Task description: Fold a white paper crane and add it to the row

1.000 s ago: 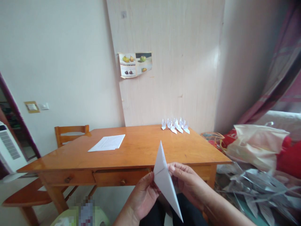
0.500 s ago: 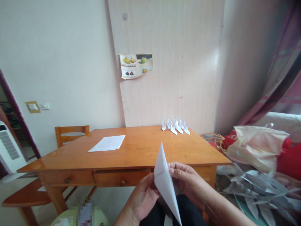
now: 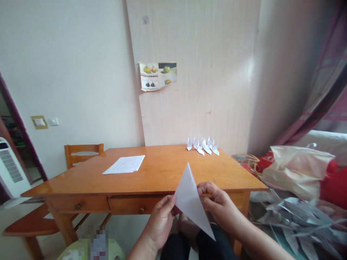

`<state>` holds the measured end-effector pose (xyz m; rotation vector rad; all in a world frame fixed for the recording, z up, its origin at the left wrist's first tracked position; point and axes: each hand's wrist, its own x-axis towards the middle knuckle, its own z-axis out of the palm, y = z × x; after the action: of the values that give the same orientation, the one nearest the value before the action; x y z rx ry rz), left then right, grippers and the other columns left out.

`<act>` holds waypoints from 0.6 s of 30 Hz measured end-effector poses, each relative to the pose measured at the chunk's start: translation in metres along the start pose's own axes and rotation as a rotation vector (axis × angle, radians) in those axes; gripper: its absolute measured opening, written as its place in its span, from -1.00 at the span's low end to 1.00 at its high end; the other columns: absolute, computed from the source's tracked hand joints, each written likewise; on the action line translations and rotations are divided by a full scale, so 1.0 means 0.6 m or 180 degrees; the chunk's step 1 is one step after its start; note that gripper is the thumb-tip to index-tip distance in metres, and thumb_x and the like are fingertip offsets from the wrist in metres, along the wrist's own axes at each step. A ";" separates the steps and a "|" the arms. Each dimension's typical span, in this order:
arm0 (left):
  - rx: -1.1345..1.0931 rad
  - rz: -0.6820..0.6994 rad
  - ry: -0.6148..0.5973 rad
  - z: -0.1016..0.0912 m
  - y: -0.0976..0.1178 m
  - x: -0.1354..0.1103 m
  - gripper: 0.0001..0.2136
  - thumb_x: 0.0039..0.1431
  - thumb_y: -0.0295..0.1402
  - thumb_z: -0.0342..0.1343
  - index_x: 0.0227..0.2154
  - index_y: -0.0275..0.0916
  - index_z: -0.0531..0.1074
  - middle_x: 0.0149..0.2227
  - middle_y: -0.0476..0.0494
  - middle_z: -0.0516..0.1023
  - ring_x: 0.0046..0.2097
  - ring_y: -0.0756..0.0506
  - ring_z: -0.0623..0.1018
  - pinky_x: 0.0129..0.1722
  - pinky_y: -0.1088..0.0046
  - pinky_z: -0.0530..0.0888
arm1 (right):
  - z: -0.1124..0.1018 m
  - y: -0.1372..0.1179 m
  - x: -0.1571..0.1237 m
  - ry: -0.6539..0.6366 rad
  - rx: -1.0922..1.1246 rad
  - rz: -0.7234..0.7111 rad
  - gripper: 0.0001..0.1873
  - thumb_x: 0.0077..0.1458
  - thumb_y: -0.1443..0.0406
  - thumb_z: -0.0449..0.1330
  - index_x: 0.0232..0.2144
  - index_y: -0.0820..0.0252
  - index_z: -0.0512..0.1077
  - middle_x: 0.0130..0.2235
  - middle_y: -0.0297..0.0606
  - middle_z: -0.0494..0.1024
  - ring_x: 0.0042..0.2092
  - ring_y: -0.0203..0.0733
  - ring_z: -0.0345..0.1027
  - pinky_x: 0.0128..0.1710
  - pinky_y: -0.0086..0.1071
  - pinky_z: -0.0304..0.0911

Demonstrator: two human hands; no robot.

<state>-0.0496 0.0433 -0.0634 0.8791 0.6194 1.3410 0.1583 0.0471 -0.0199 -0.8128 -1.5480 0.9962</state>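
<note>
Between my hands, above my lap and in front of the table edge, is a folded sheet of white paper, shaped like a triangle with one point up and another reaching down to the right. My left hand pinches its left corner between thumb and fingers. My right hand grips the right edge, fingers curled; part of the fingertips is hidden behind the paper. Several small folded white paper figures stand together at the back right of the table. A stack of printed paper sheets lies on the left half.
The wooden table has drawers along its front. A wooden chair stands behind its left end, and a bench at the left. Bags and a heap of grey-white scraps lie at the right. A greenish basin is low at left.
The folded paper has turned so its flat face shows more widely. My right hand has shifted slightly right along its edge, and my left hand still pinches the left side.
</note>
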 end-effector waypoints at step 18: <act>0.0768 0.0597 0.0582 0.021 0.009 -0.005 -0.68 0.07 -0.14 0.35 -0.17 -0.23 0.60 -0.23 -0.14 0.62 -0.17 -0.12 0.54 -0.07 0.40 0.40 | 0.007 0.007 -0.010 -0.0255 -0.0713 -0.0203 -0.76 0.17 0.12 0.26 -0.42 0.10 0.61 -0.14 -0.12 0.53 -0.06 0.04 0.36 -0.05 -0.14 0.26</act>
<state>-0.0428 0.0383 -0.0525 1.0358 0.8714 1.5488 0.1554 0.0429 -0.0263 -0.8808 -1.7658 0.8272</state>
